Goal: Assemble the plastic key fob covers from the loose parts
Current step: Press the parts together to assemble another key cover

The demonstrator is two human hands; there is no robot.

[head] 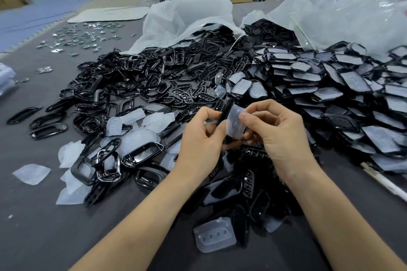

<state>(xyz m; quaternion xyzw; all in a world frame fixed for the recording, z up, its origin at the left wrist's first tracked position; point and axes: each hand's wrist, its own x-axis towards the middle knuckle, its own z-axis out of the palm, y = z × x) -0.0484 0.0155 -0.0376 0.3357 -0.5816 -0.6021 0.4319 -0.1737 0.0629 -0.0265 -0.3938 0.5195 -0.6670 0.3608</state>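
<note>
Grey tabletop [44, 226] shows lower left beside heaped black parts [154, 77]; my left hand [202, 138] grips seemingly a black frame [225, 112], right hand [279, 134] pinches a translucent pad [235, 125].

1. Only the person's hands and forearms are in sight, at the near side of the table.
2. The left hand [199, 138] and left forearm [136, 222] are bare, uncovered all the way to the near edge.
3. The right hand [279, 132] and right forearm [330, 211] are just as bare.
4. Both wrists are slim, with creased knuckles.
</note>
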